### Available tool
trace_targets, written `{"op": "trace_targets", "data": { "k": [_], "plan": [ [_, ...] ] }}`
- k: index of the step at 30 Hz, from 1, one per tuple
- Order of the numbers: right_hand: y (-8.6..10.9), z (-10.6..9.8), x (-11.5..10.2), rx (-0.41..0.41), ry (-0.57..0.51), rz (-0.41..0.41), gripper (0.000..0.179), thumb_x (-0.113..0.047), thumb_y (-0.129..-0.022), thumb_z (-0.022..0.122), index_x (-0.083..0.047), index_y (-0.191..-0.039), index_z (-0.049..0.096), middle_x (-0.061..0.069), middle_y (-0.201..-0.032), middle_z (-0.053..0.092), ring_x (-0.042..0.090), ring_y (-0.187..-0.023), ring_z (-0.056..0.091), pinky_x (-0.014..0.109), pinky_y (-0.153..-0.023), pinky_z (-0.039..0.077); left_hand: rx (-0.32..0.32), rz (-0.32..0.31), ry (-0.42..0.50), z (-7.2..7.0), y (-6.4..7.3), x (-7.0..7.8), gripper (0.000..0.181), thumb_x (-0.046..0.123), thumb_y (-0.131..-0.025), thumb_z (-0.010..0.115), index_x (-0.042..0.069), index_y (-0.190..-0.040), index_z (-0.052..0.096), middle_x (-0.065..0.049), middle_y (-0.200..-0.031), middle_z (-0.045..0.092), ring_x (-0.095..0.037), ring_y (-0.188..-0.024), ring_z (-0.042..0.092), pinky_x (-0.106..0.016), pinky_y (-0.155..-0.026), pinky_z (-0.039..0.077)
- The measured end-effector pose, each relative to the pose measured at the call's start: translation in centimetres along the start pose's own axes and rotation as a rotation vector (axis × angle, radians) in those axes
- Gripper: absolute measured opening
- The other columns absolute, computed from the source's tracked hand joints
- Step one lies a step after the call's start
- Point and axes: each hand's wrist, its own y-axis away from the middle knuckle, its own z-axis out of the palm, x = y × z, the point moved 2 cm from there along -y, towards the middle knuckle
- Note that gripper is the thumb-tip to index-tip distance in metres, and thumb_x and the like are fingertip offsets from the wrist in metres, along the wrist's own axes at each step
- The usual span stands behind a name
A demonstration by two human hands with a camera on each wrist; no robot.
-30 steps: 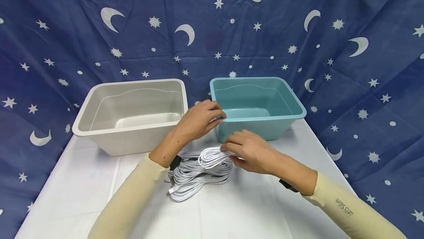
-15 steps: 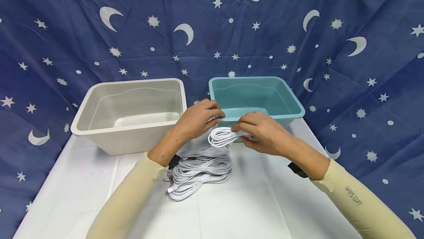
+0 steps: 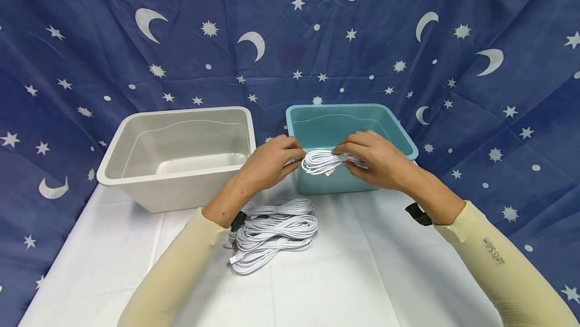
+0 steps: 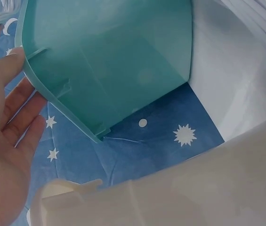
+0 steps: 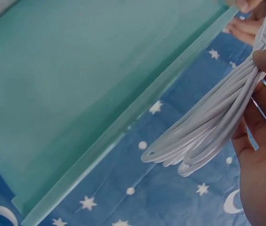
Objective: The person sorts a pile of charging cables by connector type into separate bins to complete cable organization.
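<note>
My right hand (image 3: 380,158) pinches a coiled white cable (image 5: 213,117) by its middle, above the front rim of the teal bin (image 3: 335,183). A USB plug dangles beneath the coil in the head view. At the bin's front left corner, my left hand (image 3: 274,163) holds the rim, thumb on one side and fingers on the other in the left wrist view. Below that hand a pile of similar white cable coils (image 3: 278,231) lies on the table, one plug pointing to the left. The left wrist covers part of the pile.
A light grey bin (image 3: 176,191) stands left of the teal one, a narrow gap between them. White cloth covers the table (image 3: 326,287). Close behind both bins hangs a blue curtain (image 3: 281,60) with moons and stars.
My right hand has lifted one cable coil off the pile and carried it up and to the right, over the teal bin's front rim. The left hand has stayed at the rim.
</note>
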Motion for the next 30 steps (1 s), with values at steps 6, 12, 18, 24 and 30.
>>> {"op": "trace_targets", "data": {
  "k": [6,12,18,24,30],
  "plan": [
    [0.2,0.1,1.6,0.000,-0.003,0.062,0.035,-0.002,-0.085,0.073,-0.013,-0.118,0.071,-0.001,-0.108,0.067,0.015,-0.089,0.057,0.043,-0.085,0.045,-0.007,-0.004,-0.003,-0.1,0.0,-0.1,0.015,0.025,-0.094,0.071,0.025,-0.109,0.075,0.010,-0.107,0.059,-0.009,-0.097,0.049,-0.027,-0.080,0.043],
    [0.6,0.6,3.2,-0.007,-0.001,0.097,0.033,-0.002,-0.085,0.073,-0.012,-0.117,0.072,0.000,-0.104,0.069,0.014,-0.078,0.055,0.039,-0.078,0.044,-0.013,-0.007,-0.001,0.0,0.0,0.0,0.016,0.026,-0.095,0.070,0.025,-0.111,0.075,0.009,-0.108,0.059,-0.010,-0.101,0.050,-0.029,-0.083,0.043],
    [0.8,0.7,4.2,-0.029,-0.018,0.166,0.030,-0.004,-0.086,0.074,-0.010,-0.116,0.073,0.002,-0.104,0.070,0.016,-0.081,0.061,0.035,-0.074,0.047,-0.022,-0.015,-0.001,0.1,0.0,0.1,0.016,0.026,-0.096,0.069,0.025,-0.111,0.075,0.009,-0.109,0.060,-0.010,-0.102,0.050,-0.028,-0.083,0.044],
    [1.1,0.2,4.6,-0.026,-0.011,0.245,0.026,-0.009,-0.086,0.077,-0.008,-0.112,0.073,0.005,-0.105,0.069,0.017,-0.091,0.065,0.035,-0.078,0.053,-0.011,-0.009,0.000,0.2,-0.3,0.1,0.017,0.027,-0.096,0.068,0.025,-0.112,0.075,0.010,-0.110,0.059,-0.010,-0.099,0.048,-0.026,-0.080,0.043],
    [1.1,0.5,4.1,-0.011,-0.015,0.241,0.027,-0.013,-0.085,0.078,-0.008,-0.111,0.072,0.004,-0.103,0.068,0.020,-0.093,0.065,0.038,-0.082,0.053,-0.018,-0.015,-0.007,0.1,-0.1,0.0,0.017,0.027,-0.096,0.069,0.026,-0.112,0.075,0.010,-0.110,0.059,-0.009,-0.099,0.049,-0.026,-0.079,0.044]
  ]
}}
